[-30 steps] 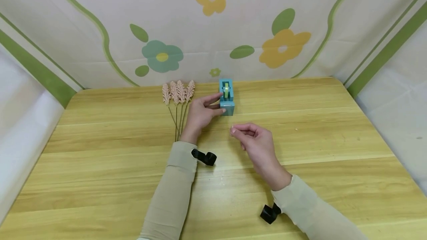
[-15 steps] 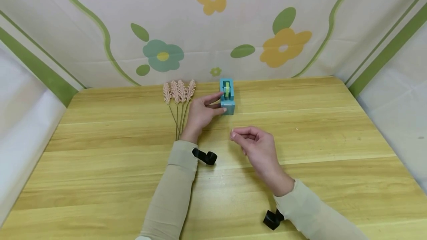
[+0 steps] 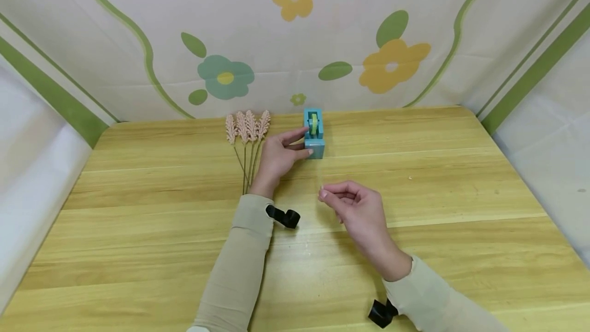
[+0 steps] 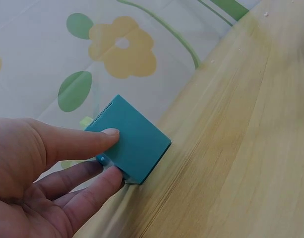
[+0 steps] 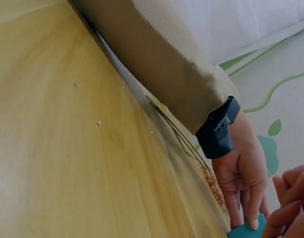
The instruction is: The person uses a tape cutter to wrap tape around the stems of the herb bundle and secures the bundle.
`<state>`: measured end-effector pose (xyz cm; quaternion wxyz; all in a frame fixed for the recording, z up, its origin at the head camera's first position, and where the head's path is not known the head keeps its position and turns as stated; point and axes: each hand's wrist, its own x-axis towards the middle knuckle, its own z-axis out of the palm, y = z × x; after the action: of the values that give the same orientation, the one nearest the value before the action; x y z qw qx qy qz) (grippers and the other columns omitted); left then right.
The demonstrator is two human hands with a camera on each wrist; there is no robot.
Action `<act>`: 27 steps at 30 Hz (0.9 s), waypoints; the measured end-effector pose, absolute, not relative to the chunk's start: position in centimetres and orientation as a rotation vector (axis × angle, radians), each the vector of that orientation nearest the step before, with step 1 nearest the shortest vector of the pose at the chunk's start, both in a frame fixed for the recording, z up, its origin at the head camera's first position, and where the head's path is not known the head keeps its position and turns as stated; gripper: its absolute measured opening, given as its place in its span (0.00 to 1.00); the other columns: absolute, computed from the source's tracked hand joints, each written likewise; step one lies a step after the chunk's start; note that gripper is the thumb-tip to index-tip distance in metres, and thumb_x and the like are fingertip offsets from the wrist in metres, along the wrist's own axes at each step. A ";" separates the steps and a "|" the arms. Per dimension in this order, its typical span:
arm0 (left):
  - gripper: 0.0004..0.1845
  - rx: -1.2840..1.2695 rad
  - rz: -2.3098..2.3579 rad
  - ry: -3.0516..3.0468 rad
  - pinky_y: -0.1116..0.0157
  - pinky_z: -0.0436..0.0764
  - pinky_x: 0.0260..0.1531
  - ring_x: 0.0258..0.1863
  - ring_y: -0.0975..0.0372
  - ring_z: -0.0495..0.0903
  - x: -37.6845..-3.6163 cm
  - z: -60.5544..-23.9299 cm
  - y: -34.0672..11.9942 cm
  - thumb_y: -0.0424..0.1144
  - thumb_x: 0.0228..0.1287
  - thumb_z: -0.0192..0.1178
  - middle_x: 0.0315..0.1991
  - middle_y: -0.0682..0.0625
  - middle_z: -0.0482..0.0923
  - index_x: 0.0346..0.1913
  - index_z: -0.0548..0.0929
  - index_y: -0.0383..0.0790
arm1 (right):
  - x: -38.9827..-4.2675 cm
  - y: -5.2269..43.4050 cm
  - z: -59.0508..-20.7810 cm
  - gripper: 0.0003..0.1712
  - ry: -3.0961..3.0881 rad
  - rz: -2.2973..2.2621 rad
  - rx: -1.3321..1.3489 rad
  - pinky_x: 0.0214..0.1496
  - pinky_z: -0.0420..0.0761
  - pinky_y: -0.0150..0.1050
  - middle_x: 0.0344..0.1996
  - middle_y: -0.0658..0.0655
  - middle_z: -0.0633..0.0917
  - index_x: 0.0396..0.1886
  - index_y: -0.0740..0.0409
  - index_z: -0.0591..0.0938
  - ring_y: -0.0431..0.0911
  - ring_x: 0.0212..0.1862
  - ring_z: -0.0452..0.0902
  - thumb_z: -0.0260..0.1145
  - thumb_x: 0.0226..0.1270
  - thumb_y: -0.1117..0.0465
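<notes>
Moved since a second ago: my right hand has drawn nearer to me, away from the dispenser; my left hand, the dispenser and the stems lie as they did.

Item 1, nearest: right hand, held just above the pale wooden plank table, thumb and forefinger pinched together, remaining fingers curled. I take it that they hold the end of a clear tape strip drawn from the dispenser; only a faint line shows, so I cannot tell for sure.

Item 2: black wrist-camera straps, one on each beige sleeve.

Item 3, centre, far half of table: left hand, thumb and fingers clasped round the near-left side of the small teal plastic tape dispenser, steadying it. The left wrist view shows the thumb tip flat on its smooth side panel and the fingers at its lower edge.

Item 4: the dispenser itself, upright on the table, a pale green tape roll in its top. Judged light, rigid and smooth-sided, apt to slide or tip when tape is pulled; best held low across the flat sides, clear of the serrated cutter.

Item 5, far left of dispenser: four pale pink artificial wheat stems, lying flat beside my left hand.

Item 6, farthest: flower-printed cloth backdrop.
</notes>
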<state>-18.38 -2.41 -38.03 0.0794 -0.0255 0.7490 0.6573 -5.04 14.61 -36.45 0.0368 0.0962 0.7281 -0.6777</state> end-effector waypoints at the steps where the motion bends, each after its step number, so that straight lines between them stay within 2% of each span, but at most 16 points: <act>1: 0.31 -0.075 1.970 2.241 0.62 0.88 0.57 0.60 0.53 0.90 -18.4 -38.0 -2.4 0.26 0.61 0.78 0.69 0.48 0.84 0.65 0.89 0.55 | -5.0 14.6 -36.4 0.11 2.240 -2.077 0.289 0.24 0.72 0.29 0.35 0.53 0.95 0.47 0.65 0.91 0.39 0.25 0.76 0.78 0.69 0.63; 14: 0.30 -0.059 1.949 2.258 0.61 0.88 0.58 0.60 0.53 0.90 -18.4 -38.0 -2.5 0.27 0.62 0.78 0.69 0.48 0.84 0.65 0.88 0.55 | -3.6 15.1 -36.5 0.11 2.242 -2.034 0.266 0.22 0.70 0.29 0.35 0.54 0.95 0.46 0.66 0.90 0.37 0.22 0.72 0.78 0.69 0.64; 27: 0.30 -0.051 1.957 2.248 0.59 0.88 0.59 0.60 0.53 0.90 -18.3 -38.2 -2.5 0.28 0.62 0.78 0.68 0.48 0.85 0.65 0.89 0.55 | -2.4 15.4 -36.3 0.10 2.220 -2.072 0.206 0.21 0.68 0.28 0.33 0.49 0.94 0.46 0.68 0.89 0.36 0.20 0.69 0.77 0.69 0.66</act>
<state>-18.31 -2.54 -38.17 0.0800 -0.0170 0.7517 0.6545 -2.37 15.40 -36.26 0.0489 0.0678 0.7285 -0.6799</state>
